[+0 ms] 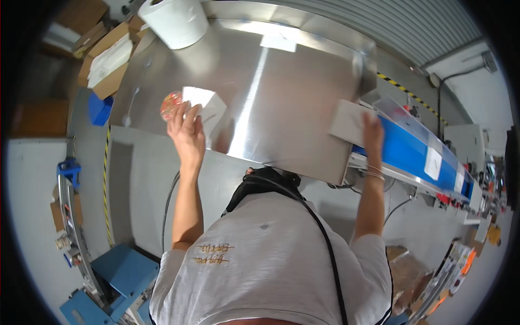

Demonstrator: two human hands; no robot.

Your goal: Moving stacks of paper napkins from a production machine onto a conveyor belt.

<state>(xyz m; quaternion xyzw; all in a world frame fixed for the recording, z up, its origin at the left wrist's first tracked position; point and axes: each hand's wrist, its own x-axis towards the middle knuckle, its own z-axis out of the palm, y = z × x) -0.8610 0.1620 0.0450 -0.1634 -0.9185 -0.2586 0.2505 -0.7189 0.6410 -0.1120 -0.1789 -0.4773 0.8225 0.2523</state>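
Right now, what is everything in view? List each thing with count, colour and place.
Steel table: one, silver, centre.
White box: one, on the table, under the left hand.
Round packet: one, red-patterned, beside that box.
White box: one, at the table's right edge, at the right hand.
Paper roll: one, white, table's far corner.
Conveyor belt: one, blue, right.
Cardboard boxes: several, brown, upper left.
Left hand: on the box.
Right hand: against the box.

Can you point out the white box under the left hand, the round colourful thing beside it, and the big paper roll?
white box [212, 108], head view, top face.
round colourful thing [169, 104], head view, centre.
paper roll [176, 23], head view, side wall.
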